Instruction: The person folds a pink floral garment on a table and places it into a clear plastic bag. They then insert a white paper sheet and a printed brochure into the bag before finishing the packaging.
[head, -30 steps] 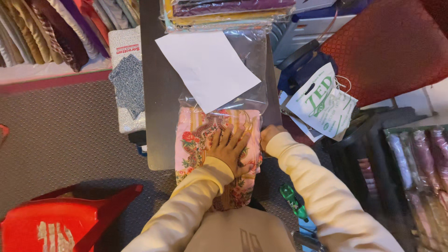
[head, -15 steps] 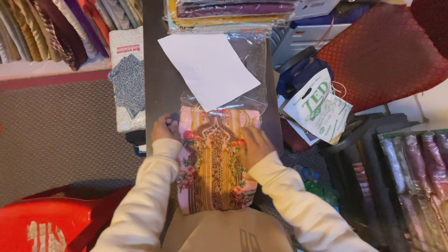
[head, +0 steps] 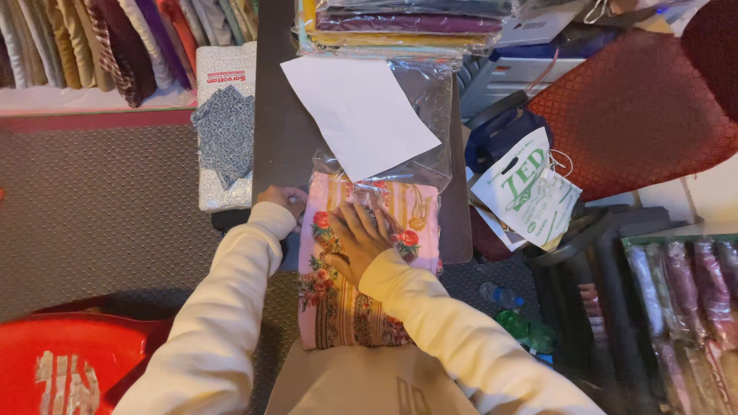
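- Since half a second ago, the right hand (head: 360, 237) has slid from the right edge to the middle of the pink folded cloth with red flowers and gold stripes (head: 367, 269); the left hand (head: 283, 201) stays at the left edge.
- Right hand lies flat on top, fingers spread, pressing down.
- Left hand is curled at the top left corner; whether it pinches the cloth or the clear plastic bag (head: 419, 115), I cannot tell.
- Cloth lies under the right hand and just right of the left hand.
- Its long side runs from the body away toward the bag, whose open mouth sits just past the fingertips.
- White paper sheet (head: 357, 111) rests on the bag, farther ahead.
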